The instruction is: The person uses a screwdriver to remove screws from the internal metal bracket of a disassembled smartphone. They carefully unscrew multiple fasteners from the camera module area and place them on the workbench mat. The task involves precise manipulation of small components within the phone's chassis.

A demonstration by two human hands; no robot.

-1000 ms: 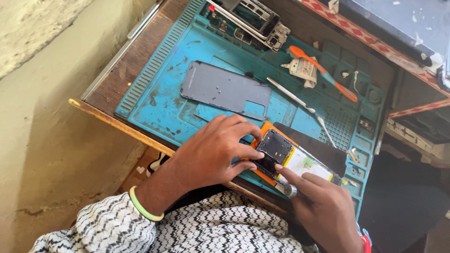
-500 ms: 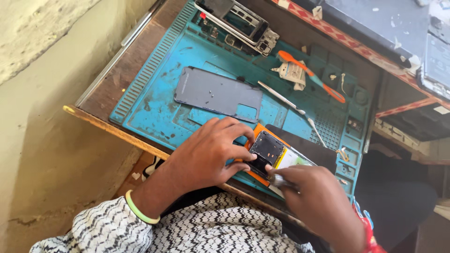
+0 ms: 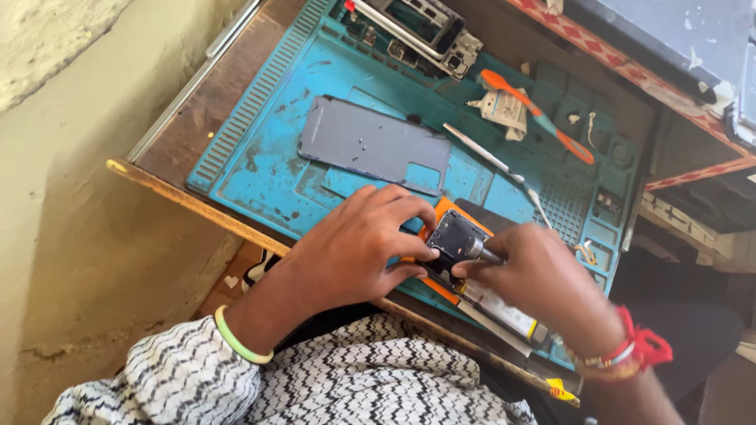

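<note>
An opened smartphone (image 3: 454,244) with an orange frame and exposed dark circuit cover lies at the near edge of a blue repair mat (image 3: 268,169). My left hand (image 3: 354,248) presses down on the phone's upper end, fingers curled around it. My right hand (image 3: 535,283) grips a thin metal tool (image 3: 486,255) whose tip touches the phone's dark cover. The phone's lower part is hidden under my right hand.
A grey phone back cover (image 3: 374,145) lies mid-mat. Metal tweezers (image 3: 492,161), an orange toothbrush (image 3: 539,118) and a small white part (image 3: 504,106) sit behind it. A dismantled phone frame (image 3: 425,31) rests at the far edge. The wooden table edge (image 3: 181,197) drops off at left.
My right hand has moved up along the phone, bringing the tool tip onto the dark cover. My left hand stays on the phone's upper end. The camera view has shifted slightly.
</note>
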